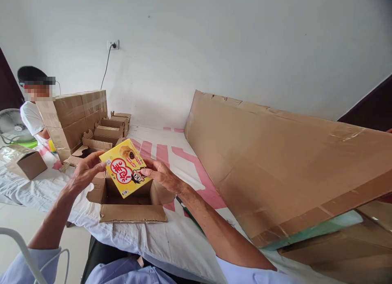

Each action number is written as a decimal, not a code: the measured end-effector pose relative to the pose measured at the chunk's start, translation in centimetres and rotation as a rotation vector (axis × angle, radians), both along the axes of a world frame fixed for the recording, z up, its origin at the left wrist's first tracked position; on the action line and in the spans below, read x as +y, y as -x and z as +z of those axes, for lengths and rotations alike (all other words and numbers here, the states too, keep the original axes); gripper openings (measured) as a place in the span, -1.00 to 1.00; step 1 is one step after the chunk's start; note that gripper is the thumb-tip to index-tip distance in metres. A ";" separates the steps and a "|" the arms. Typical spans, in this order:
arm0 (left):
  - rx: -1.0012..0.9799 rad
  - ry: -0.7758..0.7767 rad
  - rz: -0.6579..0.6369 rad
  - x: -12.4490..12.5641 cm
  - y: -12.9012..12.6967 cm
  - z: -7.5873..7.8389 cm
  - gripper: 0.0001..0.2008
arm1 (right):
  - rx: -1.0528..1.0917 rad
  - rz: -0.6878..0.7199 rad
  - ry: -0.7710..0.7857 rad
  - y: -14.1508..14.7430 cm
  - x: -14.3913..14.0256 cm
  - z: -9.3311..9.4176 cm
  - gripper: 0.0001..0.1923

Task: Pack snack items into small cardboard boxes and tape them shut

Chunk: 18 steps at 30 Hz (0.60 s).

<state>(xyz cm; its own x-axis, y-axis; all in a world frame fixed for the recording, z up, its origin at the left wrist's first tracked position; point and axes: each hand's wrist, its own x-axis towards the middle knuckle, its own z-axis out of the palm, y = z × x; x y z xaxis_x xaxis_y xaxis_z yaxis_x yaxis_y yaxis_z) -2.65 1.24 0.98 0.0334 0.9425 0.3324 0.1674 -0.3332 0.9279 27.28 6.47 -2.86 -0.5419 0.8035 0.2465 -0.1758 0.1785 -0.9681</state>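
Between my two hands a yellow snack box [125, 167] is held tilted, its printed face with red lettering and a cartoon child turned up toward me. My left hand [87, 169] grips its left edge with the thumb on the front. My right hand [161, 174] pinches its right edge, thumb also on the front. Right below the snack box stands an open cardboard carton [133, 214], its flaps folded outward. The snack box hides part of the carton's inside, and the visible part is dark.
Several open cartons [108, 131] line up behind, beside a stack of taped cartons [72, 110]. A person [32, 112] is at the far left, near a fan [15, 127] and another carton [29, 163]. A large cardboard sheet [275, 165] fills the right side. White-and-pink cloth [180, 243] covers the table.
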 end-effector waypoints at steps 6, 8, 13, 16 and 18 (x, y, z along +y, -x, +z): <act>-0.106 0.074 -0.138 0.0 -2.9 0.1 -0.15 | 0.168 -0.063 0.133 1.8 -1.1 -0.8 -0.47; -0.079 0.160 -0.214 -0.6 -3.5 -0.5 -0.15 | 0.188 -0.099 0.164 2.2 -1.5 -1.1 -0.45; -0.014 0.225 -0.248 -1.1 -2.8 -0.9 -0.16 | 0.183 -0.152 0.138 1.9 -1.4 -1.4 -0.40; -0.002 0.256 -0.253 0.2 -1.3 -0.7 -0.16 | 0.203 -0.253 0.125 1.1 -0.8 -1.5 -0.40; -0.035 0.265 -0.207 1.3 -0.7 -0.7 -0.14 | 0.209 -0.280 0.133 0.6 -0.6 -1.8 -0.41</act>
<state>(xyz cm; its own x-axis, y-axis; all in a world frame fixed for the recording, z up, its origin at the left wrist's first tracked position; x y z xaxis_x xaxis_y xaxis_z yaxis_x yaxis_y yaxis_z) -1.92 2.50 0.27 0.2256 0.9709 0.0807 0.0882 -0.1028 0.9908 26.64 5.92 -4.71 -0.2457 0.9459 0.2120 -0.3344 0.1225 -0.9344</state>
